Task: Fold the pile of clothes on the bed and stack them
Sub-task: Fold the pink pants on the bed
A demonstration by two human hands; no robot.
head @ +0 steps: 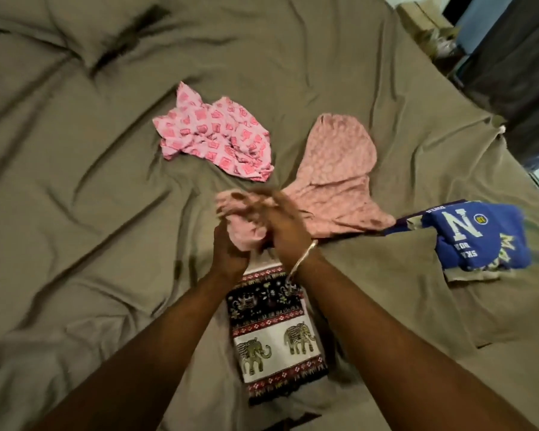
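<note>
Both hands meet above the bed (75, 181): the left hand (227, 250) and right hand (285, 228) grip a small pink cloth (243, 228) bunched between them, fingers curled into it, blurred at the tips. Below the wrists a folded elephant-print cloth (274, 346) lies flat on the sheet. Farther off lie a crumpled pink patterned garment (212, 135), a pale pink top (336, 175), and, to the right, a blue printed shirt (479, 234).

left hand (227, 247), right hand (282, 227), both gripping, forearms converging
</note>
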